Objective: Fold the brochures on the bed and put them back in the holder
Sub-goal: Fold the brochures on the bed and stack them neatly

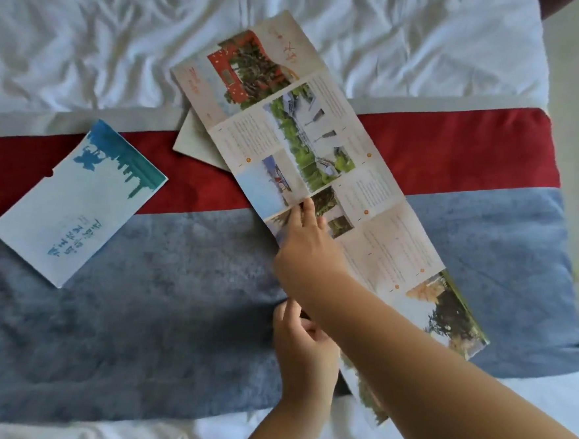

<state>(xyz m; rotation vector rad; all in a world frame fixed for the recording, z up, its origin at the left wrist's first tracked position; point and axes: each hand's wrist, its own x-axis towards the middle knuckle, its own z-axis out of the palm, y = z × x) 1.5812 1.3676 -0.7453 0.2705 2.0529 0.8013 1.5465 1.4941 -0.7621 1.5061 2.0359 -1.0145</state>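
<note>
From my feed, 1 brochure point(321, 142) lies fully unfolded and slantwise across the runner point(137, 311). Its far panel reaches past the runner's far edge onto the bed point(88, 34) and its near end overhangs the runner's near edge. My right hand point(308, 251) sits over the runner's blue band, fingers fairly straight and fingertips point(304, 206) pressing the paper right at a crease; it is released, not gripping, and I judge it is there to pin that crease so a panel can hinge over it. My left hand point(306, 350) is closer to the runner's near edge, fingers curled at the brochure's side, half hidden under my right forearm, so I cannot tell whether it pinches the paper or only nudges it. The holder point(76, 211) lies flat on the runner's left part, apart from the brochure, well placed for loading later. A 2nd paper point(194, 140) pokes out from under the brochure at the runner's far edge. No fold is made yet, I reckon; soft bedding under the paper may let creases wander.
</note>
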